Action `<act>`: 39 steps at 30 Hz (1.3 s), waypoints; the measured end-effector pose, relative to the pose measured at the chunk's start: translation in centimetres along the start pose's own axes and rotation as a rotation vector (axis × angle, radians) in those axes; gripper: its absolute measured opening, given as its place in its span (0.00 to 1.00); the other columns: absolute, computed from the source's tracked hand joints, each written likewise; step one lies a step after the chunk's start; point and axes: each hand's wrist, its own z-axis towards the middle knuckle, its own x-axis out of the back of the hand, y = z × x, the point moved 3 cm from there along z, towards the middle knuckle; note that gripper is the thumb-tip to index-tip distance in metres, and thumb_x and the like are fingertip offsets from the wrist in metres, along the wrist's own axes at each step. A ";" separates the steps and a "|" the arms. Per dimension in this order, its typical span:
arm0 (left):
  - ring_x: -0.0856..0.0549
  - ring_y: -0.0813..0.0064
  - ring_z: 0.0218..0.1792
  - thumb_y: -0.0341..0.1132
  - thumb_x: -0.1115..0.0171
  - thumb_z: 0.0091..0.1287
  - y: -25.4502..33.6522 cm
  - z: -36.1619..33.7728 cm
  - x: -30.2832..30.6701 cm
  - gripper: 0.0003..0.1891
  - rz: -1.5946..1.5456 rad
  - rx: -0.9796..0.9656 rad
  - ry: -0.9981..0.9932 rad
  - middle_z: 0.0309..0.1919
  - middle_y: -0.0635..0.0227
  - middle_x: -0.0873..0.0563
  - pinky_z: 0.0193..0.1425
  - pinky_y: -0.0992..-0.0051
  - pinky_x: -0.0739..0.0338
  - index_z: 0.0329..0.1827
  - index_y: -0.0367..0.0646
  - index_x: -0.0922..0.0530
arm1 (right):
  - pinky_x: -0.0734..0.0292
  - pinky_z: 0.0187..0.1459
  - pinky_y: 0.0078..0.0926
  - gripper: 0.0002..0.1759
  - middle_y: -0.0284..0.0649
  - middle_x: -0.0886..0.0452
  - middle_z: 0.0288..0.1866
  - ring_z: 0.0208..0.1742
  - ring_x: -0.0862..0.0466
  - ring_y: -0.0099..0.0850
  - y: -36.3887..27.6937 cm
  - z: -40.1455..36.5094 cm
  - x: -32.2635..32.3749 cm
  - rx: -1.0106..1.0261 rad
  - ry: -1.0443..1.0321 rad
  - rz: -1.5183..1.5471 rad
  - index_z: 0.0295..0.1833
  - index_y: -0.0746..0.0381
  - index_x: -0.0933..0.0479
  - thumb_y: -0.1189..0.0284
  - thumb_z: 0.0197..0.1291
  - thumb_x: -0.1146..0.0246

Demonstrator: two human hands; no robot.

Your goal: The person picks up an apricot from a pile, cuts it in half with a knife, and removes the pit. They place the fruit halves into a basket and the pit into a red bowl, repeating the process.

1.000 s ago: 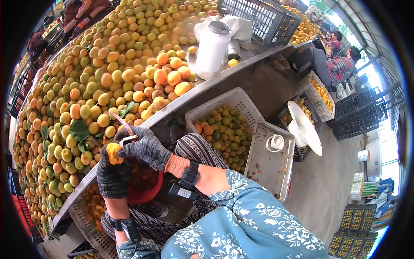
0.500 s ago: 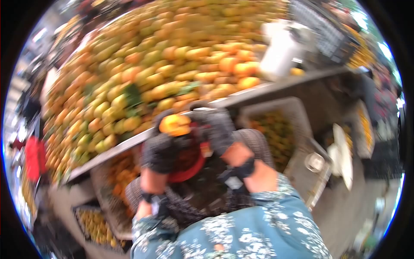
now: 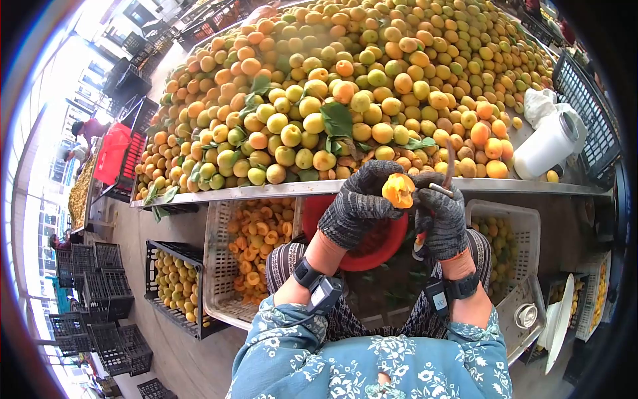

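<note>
Between the fingertips of my left hand (image 3: 355, 206) is an apricot (image 3: 399, 191), cut open with its orange flesh showing. My right hand (image 3: 442, 223), close beside it, is closed round a small knife-like tool (image 3: 450, 163). Its thin curved end sticks up above the fingers, and part of it is hidden in the grip. Both hands wear dark knitted gloves. They are above a red basin (image 3: 362, 261) between my knees, at the metal edge (image 3: 266, 191) of a table heaped with whole apricots (image 3: 312, 123).
Left of my legs, a pale crate (image 3: 216, 266) holds halved apricots, beside a black crate (image 3: 174, 247) of whole fruit. Another pale crate (image 3: 531, 226) is on my right. A white jug (image 3: 548, 146) lies tilted on the table's right end. Black crates (image 3: 106, 292) stand farther left.
The view has turned and become sharp, so the hands now appear farther right. The apricot is still in my left hand; the tool in my right hand now shows clearly.
</note>
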 end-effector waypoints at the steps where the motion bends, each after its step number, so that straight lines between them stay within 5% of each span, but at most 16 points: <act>1: 0.17 0.69 0.44 0.29 0.25 0.50 0.0 0.0 0.5 0.33 0.048 0.019 -0.001 0.50 0.61 0.18 0.43 0.74 0.19 0.61 0.39 0.27 | 0.38 0.15 0.14 0.15 0.30 0.25 0.21 0.14 0.30 0.17 -0.5 -0.2 -0.1 -0.006 0.028 0.033 0.47 0.66 0.24 0.71 0.56 0.34; 5: 0.17 0.70 0.40 0.30 0.26 0.52 0.6 -0.4 -0.5 0.33 -0.182 0.092 0.029 0.49 0.61 0.18 0.41 0.75 0.20 0.63 0.39 0.29 | 0.35 0.14 0.20 0.16 0.32 0.32 0.21 0.12 0.37 0.19 -2.8 0.2 -0.1 0.182 0.038 0.221 0.52 0.68 0.27 0.68 0.64 0.40; 10: 0.17 0.71 0.38 0.30 0.26 0.52 0.0 -0.2 -0.8 0.34 0.020 0.084 -0.024 0.46 0.61 0.18 0.41 0.74 0.20 0.64 0.40 0.30 | 0.35 0.15 0.20 0.15 0.31 0.33 0.21 0.13 0.37 0.19 -8.3 0.9 -2.5 0.434 -0.145 0.221 0.50 0.66 0.26 0.66 0.66 0.41; 11: 0.20 0.76 0.47 0.34 0.23 0.50 -0.1 -0.3 -0.7 0.34 0.084 0.117 -0.024 0.48 0.67 0.20 0.53 0.78 0.23 0.61 0.41 0.28 | 0.36 0.14 0.19 0.14 0.32 0.32 0.18 0.11 0.36 0.20 -9.1 1.2 -3.4 0.461 -0.111 0.243 0.48 0.68 0.26 0.68 0.64 0.39; 13: 0.21 0.77 0.47 0.33 0.23 0.50 0.1 -0.4 -1.1 0.32 0.230 0.090 -0.001 0.48 0.68 0.20 0.53 0.78 0.24 0.59 0.41 0.27 | 0.36 0.13 0.19 0.13 0.34 0.31 0.15 0.10 0.35 0.21 -9.7 1.8 -4.5 0.505 -0.118 0.291 0.46 0.69 0.25 0.71 0.61 0.37; 18: 0.23 0.79 0.48 0.28 0.27 0.52 1.0 -0.4 -0.9 0.26 0.677 -0.152 -0.017 0.47 0.69 0.20 0.56 0.76 0.26 0.56 0.41 0.26 | 0.34 0.13 0.20 0.13 0.34 0.29 0.16 0.11 0.34 0.22 -8.8 2.7 -5.4 0.537 -0.088 0.243 0.45 0.69 0.25 0.72 0.59 0.37; 20: 0.22 0.79 0.49 0.28 0.26 0.51 1.3 -0.4 -0.7 0.27 0.634 -0.126 0.004 0.47 0.69 0.20 0.57 0.76 0.27 0.56 0.42 0.25 | 0.37 0.15 0.22 0.17 0.32 0.32 0.19 0.13 0.39 0.21 -8.7 2.7 -5.5 0.547 -0.093 0.225 0.51 0.68 0.26 0.65 0.66 0.40; 21: 0.22 0.79 0.49 0.29 0.26 0.51 1.3 -0.4 -0.8 0.27 0.588 -0.099 0.015 0.47 0.69 0.20 0.57 0.75 0.27 0.56 0.42 0.25 | 0.34 0.15 0.20 0.14 0.33 0.29 0.15 0.11 0.34 0.22 -8.9 2.8 -5.9 0.538 -0.085 0.331 0.46 0.67 0.25 0.71 0.57 0.35; 31: 0.22 0.79 0.49 0.30 0.28 0.50 0.2 -0.2 -0.5 0.27 0.738 -0.098 0.088 0.45 0.69 0.19 0.56 0.75 0.26 0.55 0.43 0.26 | 0.36 0.17 0.16 0.12 0.31 0.27 0.20 0.14 0.31 0.18 -7.2 2.2 -6.7 0.530 0.016 0.170 0.42 0.67 0.23 0.73 0.54 0.31; 39: 0.23 0.80 0.49 0.27 0.31 0.55 -0.5 -0.6 -0.5 0.26 0.546 0.061 0.080 0.47 0.71 0.20 0.56 0.77 0.27 0.57 0.43 0.28 | 0.35 0.18 0.15 0.14 0.32 0.24 0.22 0.15 0.30 0.18 -6.0 2.0 -6.8 0.503 -0.063 0.179 0.41 0.68 0.23 0.71 0.53 0.29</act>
